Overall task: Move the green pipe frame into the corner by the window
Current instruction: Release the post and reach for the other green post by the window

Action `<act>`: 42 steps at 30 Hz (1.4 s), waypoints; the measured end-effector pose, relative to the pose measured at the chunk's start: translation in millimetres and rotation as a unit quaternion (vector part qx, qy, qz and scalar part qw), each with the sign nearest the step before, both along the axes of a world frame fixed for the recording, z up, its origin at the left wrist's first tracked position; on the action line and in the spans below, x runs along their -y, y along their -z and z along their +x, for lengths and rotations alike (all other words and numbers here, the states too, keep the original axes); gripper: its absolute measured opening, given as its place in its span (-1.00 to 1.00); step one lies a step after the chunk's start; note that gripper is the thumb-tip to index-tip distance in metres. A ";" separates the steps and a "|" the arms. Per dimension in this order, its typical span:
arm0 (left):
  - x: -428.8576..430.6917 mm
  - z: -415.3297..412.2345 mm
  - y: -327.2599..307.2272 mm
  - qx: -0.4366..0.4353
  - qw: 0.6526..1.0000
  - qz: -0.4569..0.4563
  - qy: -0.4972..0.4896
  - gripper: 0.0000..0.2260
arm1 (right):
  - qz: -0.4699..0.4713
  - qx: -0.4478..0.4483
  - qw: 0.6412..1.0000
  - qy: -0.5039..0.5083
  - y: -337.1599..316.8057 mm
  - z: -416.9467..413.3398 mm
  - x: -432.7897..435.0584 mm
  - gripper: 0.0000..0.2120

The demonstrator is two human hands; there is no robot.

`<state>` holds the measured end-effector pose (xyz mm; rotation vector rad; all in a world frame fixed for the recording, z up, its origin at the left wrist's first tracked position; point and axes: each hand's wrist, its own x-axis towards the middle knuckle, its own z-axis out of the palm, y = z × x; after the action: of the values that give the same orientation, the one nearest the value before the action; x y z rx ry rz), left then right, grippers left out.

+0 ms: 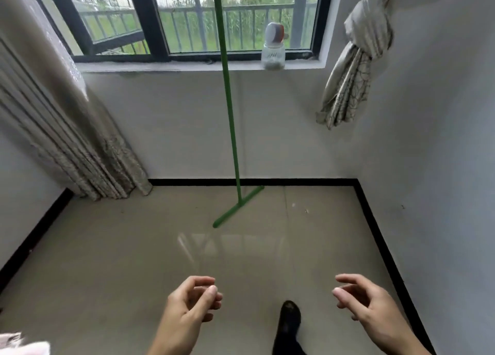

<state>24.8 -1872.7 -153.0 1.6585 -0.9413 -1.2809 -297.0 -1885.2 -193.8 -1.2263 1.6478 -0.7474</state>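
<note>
Head view: green pipe frame (230, 108) top cut off; left hand (191, 302), right hand (367, 303) grip loose, empty.

I see the green pipe frame (231, 118) standing upright on the tiled floor (107, 247), its foot bar running at a slant just in front of the black skirting on the far wall. Its pole rises past the window sill (171, 66) and out of the top of the view. On the sill, right of the pole, sits a clear jar (273, 55) with a white and orange cap. A long curtain (53, 129) hangs on the left; a knotted curtain (356, 59) hangs on the right. Near me, my left hand (191, 303) and right hand (367, 303) hover apart, fingers loosely curled, holding nothing. A black shoe (289, 322) shows between them.
</note>
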 end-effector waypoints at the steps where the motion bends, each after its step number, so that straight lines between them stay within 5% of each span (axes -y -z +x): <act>1: 18.0 1.2 4.4 0.002 1.000 0.006 -0.011 -0.86 | 0.000 -0.001 1.000 -0.003 5.4 0.8 26.2 -0.85; 12: 220.3 52.2 -10.7 0.018 0.992 -0.011 -0.123 -0.91 | -0.060 -0.019 0.988 -0.143 -11.3 62.5 337.8 -0.86; 19: 337.0 133.3 -0.2 0.024 0.990 -0.017 -0.137 -0.94 | -0.082 -0.015 0.983 -0.164 -11.3 149.1 464.8 -0.85; 28: 554.2 239.8 -36.2 0.048 0.995 -0.082 0.043 -0.92 | -0.063 -0.004 0.997 -0.037 -7.2 251.4 562.6 -0.85; 35: 705.3 230.7 -101.6 0.056 0.965 -0.169 0.191 -0.94 | -0.081 -0.017 0.996 0.030 -39.7 288.6 646.9 -0.82; 42: 814.3 174.1 -156.3 0.025 0.909 -0.293 0.294 -0.83 | -0.113 -0.098 0.988 0.049 -54.0 301.1 743.9 -0.45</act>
<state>199.0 -2687.0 3.3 0.9625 -1.7468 -1.1514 4.1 -2629.0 -139.8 -1.4222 1.8326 -0.9189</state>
